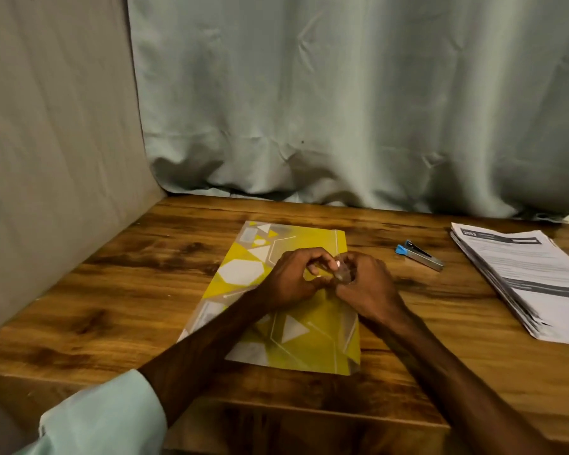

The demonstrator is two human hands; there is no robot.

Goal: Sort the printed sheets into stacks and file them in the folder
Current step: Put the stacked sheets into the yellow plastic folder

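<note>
— Head view is showing me both hands working over the yellow folder [301, 346], which is lying flat in the middle of the tabletop [112, 290]. Are you seeing that too?

— I am. The left hand [293, 280] and the right hand [370, 285] are meeting above it. Each grip is pinching a small clear piece [340, 270], fingers curled. I'm not managing to tell whether it belongs to the folder.

— What is worrying you from here?

— I'm judging that piece to be tiny and slick, so an uneven pull could be flicking it away or creasing the cover. Both forearms are crossing the folder, so a tug may be dragging it askew. The printed sheets [526, 274] are sitting well apart at the right with their near edges fanning out, and a careless lift could be spilling them.

— And how are things pointing?

— The folder's long axis is running away from me toward the curtain [342, 110], slightly skewed to the tabletop's front edge. The sheets' long axis is also running near to far, with the headed end pointing away and leaning left. A small stapler [419, 256] is lying between the two.
</note>
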